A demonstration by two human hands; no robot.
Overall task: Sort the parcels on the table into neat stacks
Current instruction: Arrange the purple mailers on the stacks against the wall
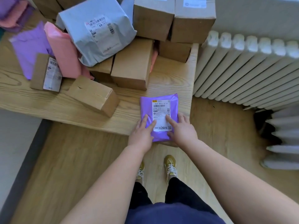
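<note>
A purple parcel (159, 117) with a white label lies at the table's (171, 84) front right corner, its near end past the edge. My left hand (141, 135) rests on its left side with straight fingers flat on top. My right hand (182, 128) holds its right side, index finger on the label, thumb at the near edge, other fingers curled over the right edge. Behind lie jumbled parcels: a grey bag (98, 31), a pink bag (63, 50), a purple bag (29, 49), a small labelled box (46, 73) and brown boxes (95, 95), (132, 65).
Two tall brown boxes (174, 16) stand at the table's back right on a lower box (174, 50). A white radiator (246, 68) runs close along the table's right side. More purple and pink bags (13, 12) lie at the far left. Wooden floor lies below.
</note>
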